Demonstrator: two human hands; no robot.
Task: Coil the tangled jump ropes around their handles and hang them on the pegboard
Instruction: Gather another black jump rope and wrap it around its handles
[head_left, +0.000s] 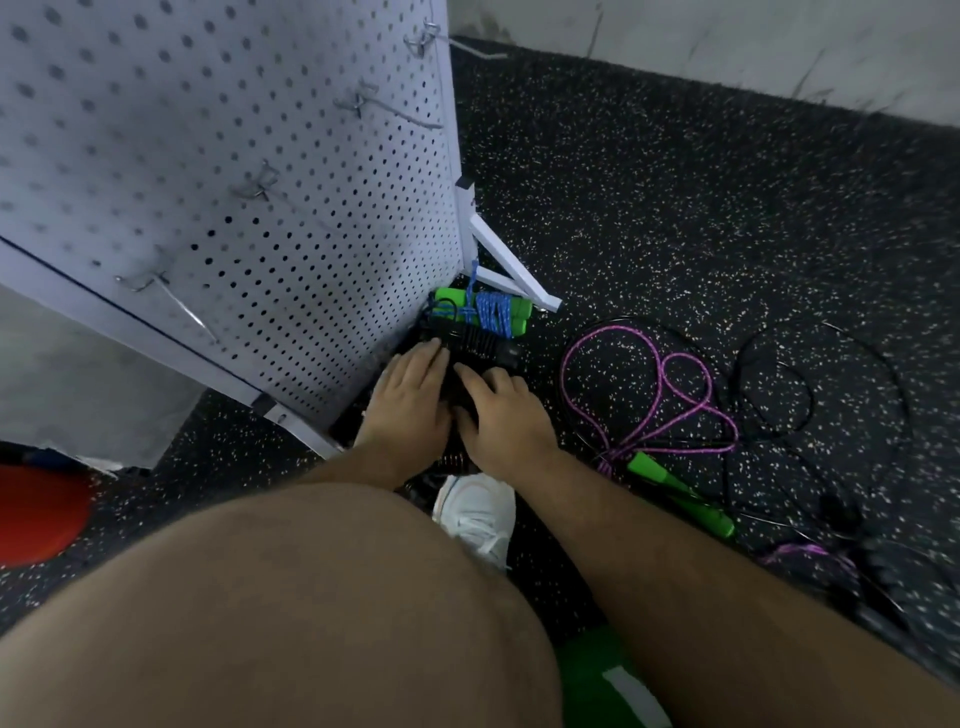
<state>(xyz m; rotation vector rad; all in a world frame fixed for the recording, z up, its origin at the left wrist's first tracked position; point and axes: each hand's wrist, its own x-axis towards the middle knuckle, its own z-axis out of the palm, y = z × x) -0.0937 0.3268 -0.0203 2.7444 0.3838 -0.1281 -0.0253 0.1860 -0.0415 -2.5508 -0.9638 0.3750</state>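
A black jump rope (480, 343), coiled round its handles, lies on the floor at the foot of the white pegboard (234, 156). My left hand (410, 395) rests flat on its near end with fingers straight. My right hand (501, 415) curls over the black bundle beside it, thumb underneath. Just behind lies a blue rope wound round green handles (488, 312). A loose purple rope (670, 395) with green handles (675, 488) sprawls to the right, crossed by a thin black rope (852, 395). The pegboard hooks (260, 184) are bare.
The pegboard's white support foot (509, 270) juts onto the speckled rubber floor. My white shoe (478, 514) and bare knee fill the near ground. A red object (36, 514) sits at the far left. A pale wall (727, 36) runs along the back.
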